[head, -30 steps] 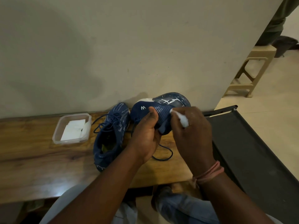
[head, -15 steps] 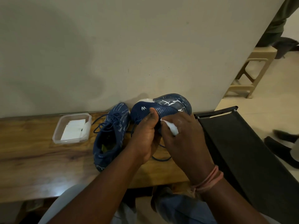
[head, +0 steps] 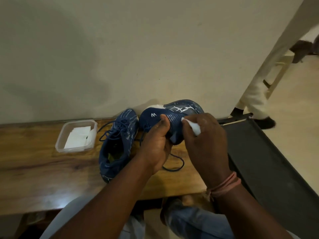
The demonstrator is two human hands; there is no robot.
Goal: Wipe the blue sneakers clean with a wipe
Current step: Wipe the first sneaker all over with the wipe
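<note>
Pale plaster wall rises behind a wooden surface that carries the things. On it, close to the wall, sits a clear plastic container with white folded wipes inside. Just beside it to the right lies one blue sneaker, upright, laces loose, its opening facing the camera.

The second blue sneaker is held up off the surface and turned on its side — its dark sole with white marks faces the wall, and a small white logo shows on the upper. The left hand grips this sneaker from below, thumb pressed across the ribbed blue side. The right hand pinches a white wipe between curled fingers and holds it against the sneaker's side near the sole edge. A pink band circles the right wrist. A lace loop hangs down from the held sneaker to the surface.

To the right of the surface stands a dark frame. Farther off, on the light floor, a person's leg in pale trousers and a dark shoe — blurred — is beside a beige plastic stool.
</note>
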